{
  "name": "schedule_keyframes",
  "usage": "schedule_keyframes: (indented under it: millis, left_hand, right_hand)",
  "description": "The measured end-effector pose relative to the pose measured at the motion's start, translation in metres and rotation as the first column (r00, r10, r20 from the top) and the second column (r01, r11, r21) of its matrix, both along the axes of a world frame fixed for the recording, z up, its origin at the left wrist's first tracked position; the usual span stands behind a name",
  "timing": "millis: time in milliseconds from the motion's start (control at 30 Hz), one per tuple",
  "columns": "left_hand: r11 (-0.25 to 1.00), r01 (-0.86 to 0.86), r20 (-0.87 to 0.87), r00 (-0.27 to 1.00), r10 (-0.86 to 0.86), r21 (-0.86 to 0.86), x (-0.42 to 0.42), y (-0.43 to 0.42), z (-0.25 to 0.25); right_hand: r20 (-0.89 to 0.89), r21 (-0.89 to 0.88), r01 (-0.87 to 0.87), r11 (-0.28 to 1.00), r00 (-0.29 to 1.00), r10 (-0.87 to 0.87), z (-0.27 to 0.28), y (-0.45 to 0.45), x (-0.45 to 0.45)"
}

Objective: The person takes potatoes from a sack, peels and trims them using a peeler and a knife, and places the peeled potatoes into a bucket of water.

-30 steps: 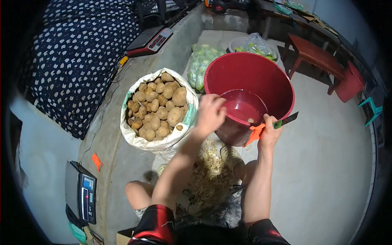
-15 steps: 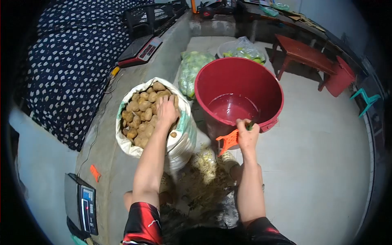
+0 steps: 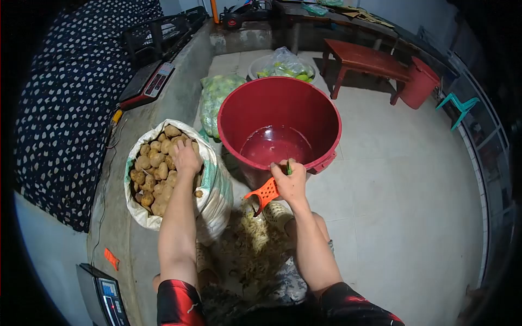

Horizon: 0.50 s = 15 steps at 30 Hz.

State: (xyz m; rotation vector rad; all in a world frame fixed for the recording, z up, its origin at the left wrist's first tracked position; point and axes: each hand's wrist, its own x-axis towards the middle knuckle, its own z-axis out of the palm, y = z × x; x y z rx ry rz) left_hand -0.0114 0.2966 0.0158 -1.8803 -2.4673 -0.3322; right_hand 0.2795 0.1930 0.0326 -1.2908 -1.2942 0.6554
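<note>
My left hand (image 3: 186, 158) is inside the top of a white woven sack (image 3: 215, 190), its fingers curled over a potato among the brown potatoes (image 3: 155, 160) that fill it. The fingertips are partly hidden there. My right hand (image 3: 291, 182) is closed around an orange peeler (image 3: 265, 193), whose holed, forked head points left and down. A bit of something green shows at the top of that fist. The right hand is just in front of the near rim of a big dark-red tub (image 3: 227, 127), which has a little water in its bottom.
Peelings (image 3: 255, 231) lie on the floor between my feet. A bag of green vegetables (image 3: 217, 100) and a basin (image 3: 254, 68) stand behind the tub. On the ledge at left are two scales (image 3: 141, 84) and another orange tool (image 3: 111, 258). A red bench (image 3: 370, 58) stands farther back.
The view has swung to the right, so the sack and tub appear farther left. My left hand stays in the sack, its fingers more bent over the potatoes. The right hand keeps the peeler.
</note>
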Motion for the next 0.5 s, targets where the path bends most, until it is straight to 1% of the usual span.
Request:
schedule_keyframes:
  millis: [67, 100, 167, 200, 233, 300, 333, 367, 433, 467, 500]
  left_hand:
    - [0.999, 0.0, 0.022, 1.0, -0.001, 0.038, 0.004, -0.008, 0.004]
    - [0.999, -0.006, 0.023, 1.0, 0.005, 0.039, -0.003, -0.008, -0.003]
    - [0.982, 0.074, 0.06, 0.995, -0.086, 0.173, -0.021, 0.003, -0.027]
    - [0.966, 0.113, 0.045, 0.991, -0.126, 0.232, -0.024, 0.002, -0.032]
    - [0.948, 0.131, 0.061, 0.986, -0.155, 0.29, -0.025, -0.002, -0.032]
    - [0.89, 0.14, 0.122, 0.969, -0.212, 0.433, -0.029, -0.009, -0.031]
    - [0.881, 0.096, 0.17, 0.966, -0.194, 0.463, -0.028, -0.014, -0.026]
    - [0.879, 0.099, 0.171, 0.965, -0.199, 0.466, -0.03, -0.02, -0.024]
    - [0.835, -0.087, 0.466, 0.859, -0.214, 0.544, -0.04, -0.032, -0.026]
    - [0.898, -0.193, 0.65, 0.749, -0.125, 0.396, -0.023, -0.058, 0.012]
    - [0.898, -0.193, 0.652, 0.747, -0.126, 0.395, -0.03, -0.061, 0.008]
  right_hand:
    - [0.017, -0.015, -0.009, 1.0, 1.0, 0.009, 0.001, -0.001, -0.001]
    - [0.037, -0.033, -0.009, 0.999, 0.999, 0.01, 0.001, -0.002, -0.003]
    - [0.013, -0.016, -0.042, 0.999, 0.999, 0.042, 0.0, -0.003, -0.008]
    - [-0.008, 0.001, -0.062, 0.998, 0.998, 0.062, -0.001, -0.003, -0.007]
    - [-0.053, -0.041, -0.074, 0.996, 0.996, 0.072, -0.003, -0.004, -0.009]
    - [-0.021, -0.085, -0.052, 0.995, 0.999, 0.05, -0.007, -0.006, -0.009]
    - [-0.03, -0.079, -0.041, 0.996, 0.999, 0.039, -0.007, -0.006, -0.011]
    - [-0.027, -0.076, -0.036, 0.996, 0.999, 0.034, -0.006, -0.006, -0.01]
    - [0.09, 0.032, -0.037, 0.999, 0.995, 0.034, -0.004, -0.007, -0.009]
    - [0.092, 0.031, -0.036, 0.999, 0.995, 0.033, -0.007, -0.007, -0.011]
    - [0.066, -0.026, -0.045, 0.999, 0.997, 0.047, -0.013, -0.005, -0.013]
